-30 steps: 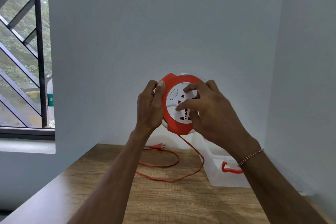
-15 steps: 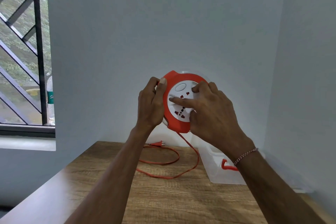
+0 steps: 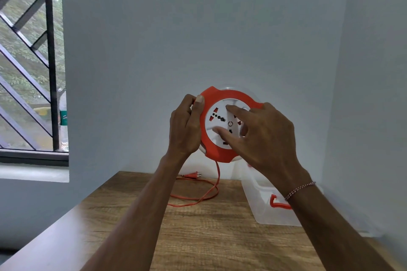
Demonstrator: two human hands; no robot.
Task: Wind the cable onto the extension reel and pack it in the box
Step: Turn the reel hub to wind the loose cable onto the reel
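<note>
I hold a round orange extension reel (image 3: 217, 152) with a white socket face up in the air, in front of the wall. My left hand (image 3: 186, 126) grips its left rim, thumb on the front edge. My right hand (image 3: 262, 136) lies over the white face, with fingers spread and fingertips pressing on the disc. An orange cable (image 3: 214, 185) hangs from the reel's bottom down to the wooden table (image 3: 198, 237), where it lies in a loose loop. Its plug (image 3: 193, 175) rests near the wall. A clear plastic box (image 3: 262, 204) with an orange latch sits at the right.
Walls close in behind and to the right of the table. A barred window (image 3: 33, 68) is at the left, with a bottle (image 3: 63, 121) on its sill. My right forearm hides part of the box.
The white socket face has turned under my right fingers, and the fingers have shifted across it. The loop of cable on the table has grown smaller. My left hand keeps its grip.
</note>
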